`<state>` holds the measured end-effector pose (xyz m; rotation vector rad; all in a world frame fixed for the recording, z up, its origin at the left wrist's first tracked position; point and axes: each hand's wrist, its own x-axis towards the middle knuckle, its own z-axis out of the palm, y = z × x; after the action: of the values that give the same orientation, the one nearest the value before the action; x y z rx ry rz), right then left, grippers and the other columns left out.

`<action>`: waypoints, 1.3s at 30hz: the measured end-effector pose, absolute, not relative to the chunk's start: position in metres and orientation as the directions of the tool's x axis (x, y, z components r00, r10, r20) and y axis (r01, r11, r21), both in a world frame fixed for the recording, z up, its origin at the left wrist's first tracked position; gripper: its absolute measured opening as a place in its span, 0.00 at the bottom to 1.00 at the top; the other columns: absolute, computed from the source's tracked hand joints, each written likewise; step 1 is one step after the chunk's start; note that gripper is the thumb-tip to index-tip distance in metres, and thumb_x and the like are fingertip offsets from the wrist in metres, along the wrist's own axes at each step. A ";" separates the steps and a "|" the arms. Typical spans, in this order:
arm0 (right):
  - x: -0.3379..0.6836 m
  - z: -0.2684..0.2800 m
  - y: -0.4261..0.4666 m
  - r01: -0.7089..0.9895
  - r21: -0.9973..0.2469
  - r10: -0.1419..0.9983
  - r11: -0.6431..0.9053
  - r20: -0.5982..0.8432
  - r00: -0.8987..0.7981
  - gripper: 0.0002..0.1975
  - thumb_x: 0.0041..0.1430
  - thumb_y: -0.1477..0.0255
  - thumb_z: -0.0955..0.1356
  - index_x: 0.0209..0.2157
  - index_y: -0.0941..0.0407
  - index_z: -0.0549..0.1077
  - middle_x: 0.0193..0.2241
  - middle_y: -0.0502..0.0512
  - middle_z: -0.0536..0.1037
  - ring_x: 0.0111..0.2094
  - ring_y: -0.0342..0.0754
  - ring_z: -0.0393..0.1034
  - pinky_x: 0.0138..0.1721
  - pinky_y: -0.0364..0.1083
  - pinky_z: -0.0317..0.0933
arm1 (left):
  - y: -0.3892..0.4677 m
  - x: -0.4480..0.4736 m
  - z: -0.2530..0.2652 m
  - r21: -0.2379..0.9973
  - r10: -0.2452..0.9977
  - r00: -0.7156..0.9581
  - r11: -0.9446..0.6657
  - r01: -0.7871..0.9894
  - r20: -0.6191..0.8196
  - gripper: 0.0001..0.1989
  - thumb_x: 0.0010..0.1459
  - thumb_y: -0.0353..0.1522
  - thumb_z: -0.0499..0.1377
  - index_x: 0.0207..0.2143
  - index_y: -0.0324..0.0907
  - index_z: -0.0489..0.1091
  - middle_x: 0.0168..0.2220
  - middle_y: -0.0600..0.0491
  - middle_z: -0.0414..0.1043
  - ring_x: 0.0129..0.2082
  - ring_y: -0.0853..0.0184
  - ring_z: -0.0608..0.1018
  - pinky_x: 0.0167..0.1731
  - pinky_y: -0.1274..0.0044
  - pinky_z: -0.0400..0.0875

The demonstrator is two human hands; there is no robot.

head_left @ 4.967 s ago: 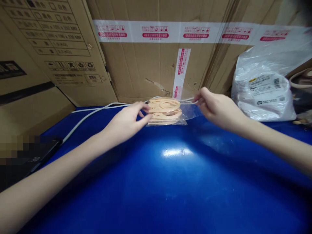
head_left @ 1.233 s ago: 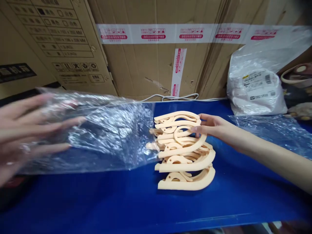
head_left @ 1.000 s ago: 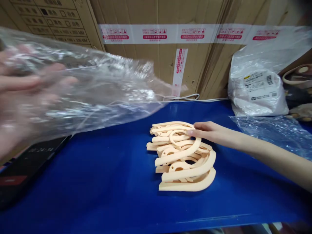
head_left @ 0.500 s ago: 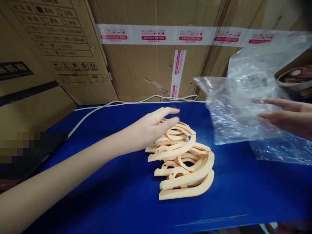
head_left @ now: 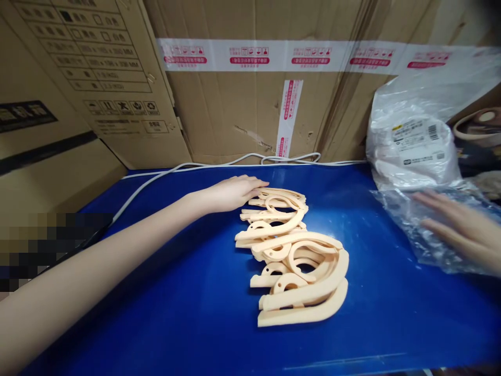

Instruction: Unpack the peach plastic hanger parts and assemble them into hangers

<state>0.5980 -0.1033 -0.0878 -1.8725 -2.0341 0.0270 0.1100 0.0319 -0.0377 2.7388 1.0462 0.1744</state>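
Observation:
A row of beige folding hangers [head_left: 305,297] lies overlapped on the blue tabletop, with curved arms and round openings showing. At the row's far end, my left hand [head_left: 237,191] rests against the last hangers, fingers stretched out. Over on the right, my right hand [head_left: 457,222] is blurred, its fingers spread above a clear plastic bag [head_left: 422,240] that lies on the table. Whether the fingers touch the bag I cannot tell.
Cardboard boxes [head_left: 235,109] stand along the back and left. A white cable [head_left: 188,166] runs along the table's back edge. A labelled plastic-wrapped package [head_left: 417,149] sits at the back right, beside a partly visible round-rimmed object [head_left: 477,130].
The clear bag has dropped from my right hand onto the table, and that hand is lower. My left hand has moved back and left, down to the far hangers.

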 end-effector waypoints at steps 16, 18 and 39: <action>0.342 0.015 -0.004 0.701 -0.309 0.750 0.643 0.441 -0.494 0.16 0.63 0.63 0.65 0.49 0.56 0.72 0.40 0.57 0.79 0.39 0.51 0.75 0.39 0.49 0.67 | 0.053 0.128 -0.002 0.851 0.776 0.624 -0.383 0.359 0.086 0.09 0.61 0.33 0.54 0.42 0.39 0.67 0.35 0.51 0.74 0.34 0.69 0.75 0.37 0.77 0.67; 0.331 0.015 0.025 0.639 -0.433 0.766 0.636 0.458 -0.451 0.13 0.61 0.65 0.67 0.44 0.57 0.74 0.32 0.54 0.79 0.32 0.48 0.74 0.33 0.47 0.66 | 0.057 0.133 0.003 0.939 0.853 0.516 -0.234 0.252 0.074 0.08 0.61 0.33 0.57 0.40 0.38 0.68 0.32 0.52 0.73 0.31 0.71 0.74 0.35 0.79 0.66; 0.326 0.027 0.075 0.802 -0.092 0.789 0.590 0.277 -0.549 0.09 0.61 0.80 0.60 0.36 0.60 0.71 0.20 0.55 0.74 0.20 0.47 0.69 0.25 0.45 0.57 | 0.076 0.138 0.002 0.346 0.846 0.275 -0.453 0.821 0.456 0.23 0.69 0.39 0.41 0.32 0.40 0.71 0.26 0.51 0.71 0.28 0.64 0.73 0.27 0.76 0.55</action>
<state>0.3257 0.0751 0.0270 -1.3018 -2.5340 -0.0654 0.1384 0.0762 0.0019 2.4744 1.6194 0.9283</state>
